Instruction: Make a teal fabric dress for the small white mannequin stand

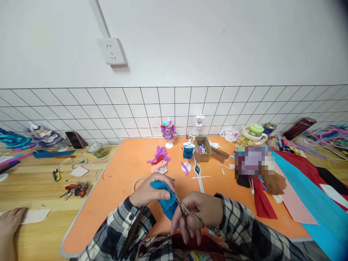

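My left hand [149, 191] is closed on a piece of blue felt [166, 201], held above the near edge of the orange table [119, 188]. My right hand [198, 214] grips small metal scissors [184, 208] with fingers through the loops; the blades point left and meet the blue felt. Both arms wear plaid sleeves.
Small doll mannequins [168, 131] in paper dresses, a cardboard box [202, 149], purple and pink scraps [159, 156] and a white ring lie behind my hands. Red, pink and blue felt sheets [304, 195] spread at the right. Another person's hand [9, 221] rests at the left, beside keys [74, 189].
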The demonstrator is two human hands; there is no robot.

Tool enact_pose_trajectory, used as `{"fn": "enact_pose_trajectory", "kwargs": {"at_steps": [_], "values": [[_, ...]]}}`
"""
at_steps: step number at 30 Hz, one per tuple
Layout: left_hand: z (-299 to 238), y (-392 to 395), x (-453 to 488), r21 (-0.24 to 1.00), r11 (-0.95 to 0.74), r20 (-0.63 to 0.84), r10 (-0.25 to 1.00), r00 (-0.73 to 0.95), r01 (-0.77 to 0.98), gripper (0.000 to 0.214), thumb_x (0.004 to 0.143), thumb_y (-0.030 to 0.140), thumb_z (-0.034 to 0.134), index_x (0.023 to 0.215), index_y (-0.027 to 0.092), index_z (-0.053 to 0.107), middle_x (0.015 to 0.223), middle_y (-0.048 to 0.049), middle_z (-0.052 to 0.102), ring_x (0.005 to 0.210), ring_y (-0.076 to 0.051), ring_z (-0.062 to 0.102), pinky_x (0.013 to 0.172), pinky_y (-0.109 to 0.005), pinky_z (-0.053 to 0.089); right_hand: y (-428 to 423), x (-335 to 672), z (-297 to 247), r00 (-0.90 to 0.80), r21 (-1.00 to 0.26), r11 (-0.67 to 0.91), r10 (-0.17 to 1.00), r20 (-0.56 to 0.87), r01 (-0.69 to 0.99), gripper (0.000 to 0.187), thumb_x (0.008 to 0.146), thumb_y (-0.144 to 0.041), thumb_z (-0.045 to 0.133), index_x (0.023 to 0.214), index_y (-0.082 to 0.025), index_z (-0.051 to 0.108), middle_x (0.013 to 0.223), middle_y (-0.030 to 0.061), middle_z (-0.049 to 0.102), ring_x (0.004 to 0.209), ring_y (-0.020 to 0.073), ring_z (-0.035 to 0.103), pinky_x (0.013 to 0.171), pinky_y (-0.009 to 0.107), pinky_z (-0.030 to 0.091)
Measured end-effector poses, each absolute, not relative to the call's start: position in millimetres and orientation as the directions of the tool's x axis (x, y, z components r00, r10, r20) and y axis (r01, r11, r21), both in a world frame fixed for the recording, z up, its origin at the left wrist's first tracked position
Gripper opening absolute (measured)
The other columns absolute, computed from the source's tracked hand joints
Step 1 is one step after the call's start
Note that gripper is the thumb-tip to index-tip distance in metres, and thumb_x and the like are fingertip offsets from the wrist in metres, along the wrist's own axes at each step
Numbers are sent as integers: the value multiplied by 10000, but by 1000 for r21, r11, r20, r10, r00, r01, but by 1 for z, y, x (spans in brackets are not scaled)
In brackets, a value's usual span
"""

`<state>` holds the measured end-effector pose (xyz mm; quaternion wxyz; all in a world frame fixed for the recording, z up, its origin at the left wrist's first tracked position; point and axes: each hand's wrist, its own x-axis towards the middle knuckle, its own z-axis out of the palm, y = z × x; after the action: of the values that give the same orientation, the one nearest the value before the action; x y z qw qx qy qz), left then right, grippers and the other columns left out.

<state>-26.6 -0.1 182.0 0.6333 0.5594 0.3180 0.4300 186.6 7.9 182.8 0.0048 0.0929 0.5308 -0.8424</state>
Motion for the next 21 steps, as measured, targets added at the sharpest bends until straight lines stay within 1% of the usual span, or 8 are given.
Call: {"fn": "enact_pose_trajectory", "kwargs": {"at_steps": [2,5,9,11,13,17,19,21], "values": [[187,2,-26,986,10,62,908,414,-169,347,582,444,835,689,139,710,655,-30,628,708,-169,563,822,-345,448,10,186,185,-983,-902,-420,100,-153,98,676,674,-657,670,1015,-73,671,710,53,632,563,87,574,480,165,520],[191,3,-26,986,21,48,913,405,-165,346,593,444,829,667,136,690,654,-22,614,695,-159,554,805,-334,444,10,186,187,-977,-917,-392,154,-147,76,665,688,-662,654,988,-69,671,664,27,608,499,58,535,451,138,484],[189,2,-30,987,22,46,912,407,-160,344,603,440,822,663,132,678,636,-4,586,663,-143,535,812,-340,436,9,188,191,-955,-913,-395,219,-199,99,593,691,-616,686,921,-69,675,555,-28,535,417,29,469,413,113,428],[188,2,-32,990,14,42,921,387,-139,342,595,432,829,711,140,694,664,-8,604,697,-154,549,815,-335,433,10,189,192,-953,-907,-406,215,-214,112,563,689,-590,705,899,-68,681,513,-44,505,394,25,448,391,105,404],[187,3,-33,990,3,52,924,378,-144,338,591,423,834,727,144,701,674,-12,613,716,-161,554,800,-324,432,11,189,194,-960,-902,-420,196,-202,104,561,694,-583,705,910,-67,686,506,-44,506,379,20,437,381,101,395],[188,4,-29,988,27,43,898,438,-154,307,620,400,818,660,129,680,629,-10,586,661,-139,530,683,-275,427,12,187,193,-970,-898,-427,152,-189,108,635,671,-641,685,950,-70,685,554,-18,563,383,15,439,391,107,412],[189,4,-27,990,32,33,897,440,-138,315,617,400,818,649,123,672,623,-13,583,655,-138,527,623,-250,407,12,187,192,-969,-901,-419,157,-192,111,651,661,-659,678,943,-72,685,559,-12,573,386,18,445,392,108,413],[190,4,-25,988,27,40,906,421,-151,330,607,410,822,648,122,666,622,-14,579,657,-139,524,597,-240,393,12,187,190,-962,-906,-411,189,-195,103,619,668,-640,688,911,-70,685,539,-16,562,390,27,464,392,111,412]]}}
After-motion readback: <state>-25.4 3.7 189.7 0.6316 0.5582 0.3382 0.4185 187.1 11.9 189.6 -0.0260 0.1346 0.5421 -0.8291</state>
